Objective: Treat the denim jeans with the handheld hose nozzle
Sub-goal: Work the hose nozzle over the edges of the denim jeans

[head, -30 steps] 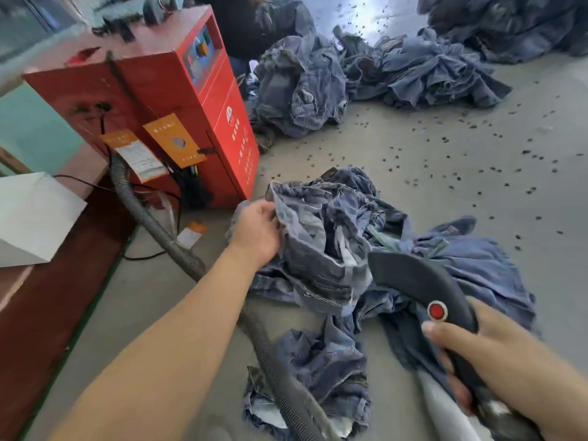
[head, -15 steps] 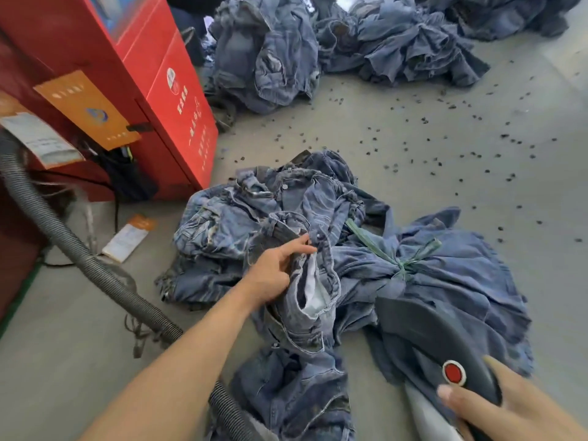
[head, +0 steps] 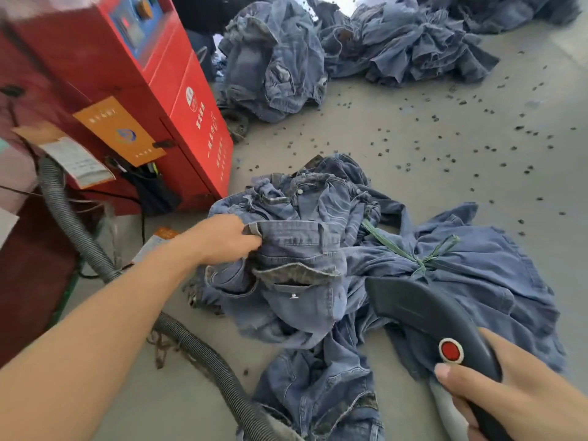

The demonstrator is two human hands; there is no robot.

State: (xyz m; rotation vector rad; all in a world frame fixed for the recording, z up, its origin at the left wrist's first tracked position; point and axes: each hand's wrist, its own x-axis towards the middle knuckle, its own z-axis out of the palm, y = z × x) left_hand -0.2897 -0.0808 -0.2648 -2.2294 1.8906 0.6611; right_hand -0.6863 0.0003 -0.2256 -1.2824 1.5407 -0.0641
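Observation:
A heap of blue denim jeans (head: 318, 281) lies on the grey floor in the middle of the view. My left hand (head: 222, 241) grips the waistband of the top pair at its left end. My right hand (head: 509, 393) holds the dark handheld nozzle (head: 423, 316) by its handle, thumb just below the red button (head: 451, 350). The nozzle's tip points at the jeans, close to the heap's right side. A grey ribbed hose (head: 203, 351) runs across the floor under my left forearm.
A red machine (head: 165, 90) with orange tags stands at the left, the hose leading from it. Further piles of jeans (head: 350, 52) lie at the back. A tied denim bundle (head: 477, 275) lies to the right. Small dark bits (head: 445, 138) are scattered over the floor.
My left hand shifted up and left on the heap and now grips a waistband, pulling it flat. The nozzle in my right hand stays near the heap's right side. The camera rose slightly.

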